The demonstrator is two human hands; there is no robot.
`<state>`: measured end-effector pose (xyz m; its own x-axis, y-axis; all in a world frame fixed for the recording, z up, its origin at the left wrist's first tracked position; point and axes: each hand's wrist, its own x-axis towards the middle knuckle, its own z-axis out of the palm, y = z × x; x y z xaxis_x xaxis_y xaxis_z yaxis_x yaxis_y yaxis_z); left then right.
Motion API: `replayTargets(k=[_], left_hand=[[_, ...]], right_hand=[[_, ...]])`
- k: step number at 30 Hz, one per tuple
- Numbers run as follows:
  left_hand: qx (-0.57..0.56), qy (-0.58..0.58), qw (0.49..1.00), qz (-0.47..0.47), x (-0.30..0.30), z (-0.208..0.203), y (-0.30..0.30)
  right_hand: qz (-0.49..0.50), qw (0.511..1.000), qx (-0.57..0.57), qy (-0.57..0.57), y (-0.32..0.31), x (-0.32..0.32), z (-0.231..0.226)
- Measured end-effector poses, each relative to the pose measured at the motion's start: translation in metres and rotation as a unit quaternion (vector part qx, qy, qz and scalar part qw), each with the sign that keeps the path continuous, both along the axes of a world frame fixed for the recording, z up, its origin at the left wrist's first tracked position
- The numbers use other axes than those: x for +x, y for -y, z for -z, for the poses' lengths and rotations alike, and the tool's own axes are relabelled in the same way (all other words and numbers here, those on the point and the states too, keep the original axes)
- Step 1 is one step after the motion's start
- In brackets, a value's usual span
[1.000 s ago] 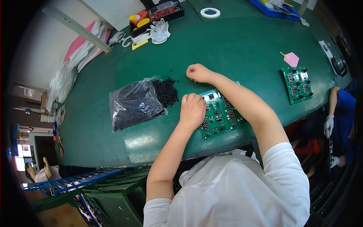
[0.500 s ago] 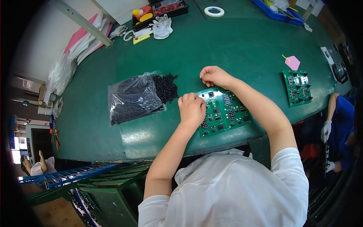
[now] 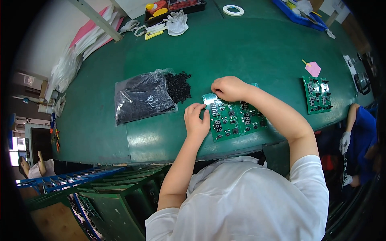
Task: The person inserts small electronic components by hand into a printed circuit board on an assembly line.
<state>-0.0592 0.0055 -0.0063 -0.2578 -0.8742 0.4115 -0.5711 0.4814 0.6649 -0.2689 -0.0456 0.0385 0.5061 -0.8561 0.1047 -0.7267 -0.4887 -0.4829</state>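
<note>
plastic bag (image 3: 142, 96) left, open tabletop (image 3: 249, 48) beyond

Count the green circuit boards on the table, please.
2. One board lies under both hands, left hand and right hand. A second board lies at the right, beside a pink tag.

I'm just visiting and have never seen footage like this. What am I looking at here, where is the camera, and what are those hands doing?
No machine here: a camera worn on a person's head looks down, and its wide lens bends the edges. The person sits at a green table. Their left hand rests at the left edge of a green circuit board, and their right hand presses at its top edge. Left of it lies a clear bag with small black parts spilling out. A second circuit board lies to the right, near a pink tag.
</note>
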Motion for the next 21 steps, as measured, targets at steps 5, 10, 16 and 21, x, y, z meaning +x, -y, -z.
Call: replayTargets(k=[5,10,16,21], left_hand=[[-0.016,-0.019,1.000,0.012,-0.004,0.001,-0.001],[-0.009,-0.045,0.999,0.004,-0.005,0.005,0.011],[0.019,-0.037,0.998,0.049,-0.013,-0.007,0.051],[0.068,0.058,0.993,0.075,-0.034,-0.014,0.074]], right_hand=[[-0.019,0.999,0.022,-0.019,0.007,0.001,-0.005],[-0.030,0.998,0.058,-0.005,0.023,0.005,-0.002],[0.012,0.993,0.096,0.063,0.012,0.000,-0.003],[0.187,0.960,0.095,0.187,-0.004,-0.044,0.002]])
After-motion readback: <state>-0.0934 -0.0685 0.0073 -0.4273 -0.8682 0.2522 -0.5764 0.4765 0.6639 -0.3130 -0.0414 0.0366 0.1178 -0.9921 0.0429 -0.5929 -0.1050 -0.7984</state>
